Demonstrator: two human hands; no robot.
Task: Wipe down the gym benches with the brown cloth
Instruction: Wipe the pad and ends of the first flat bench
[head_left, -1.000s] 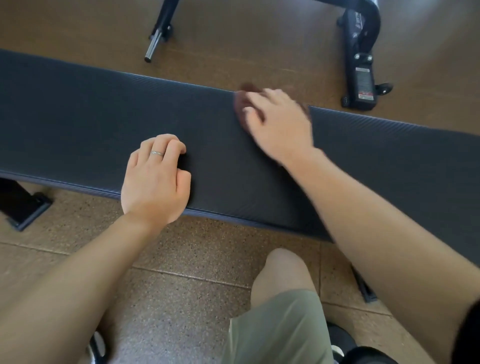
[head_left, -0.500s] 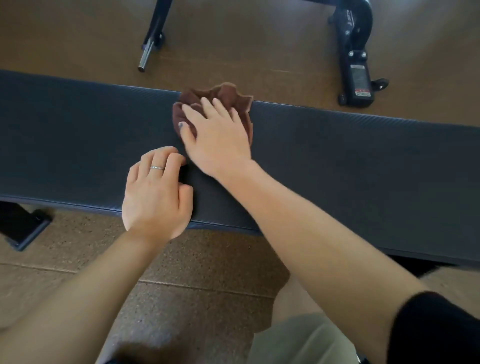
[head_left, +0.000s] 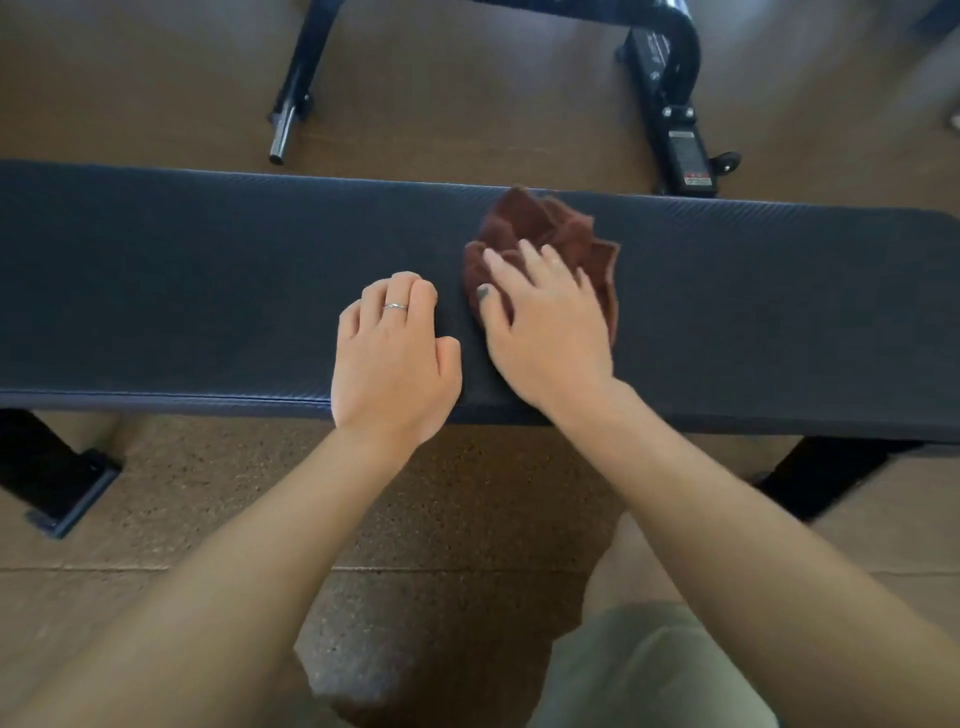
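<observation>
A: On the dark padded worktop (head_left: 208, 291), what did each hand do?
B: The left hand (head_left: 392, 358) rested with fingers curled, grasping nothing. Just beside it, the right hand (head_left: 545, 332) pressed flat, fingers spread, on the crumpled brown cloth (head_left: 545, 228).

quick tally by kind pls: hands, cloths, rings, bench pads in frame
Hands: 2, left hand and right hand
Cloths: 1, brown cloth
Rings: 1, ring on the left hand
Bench pads: 1, black bench pad
Total: 5
</observation>
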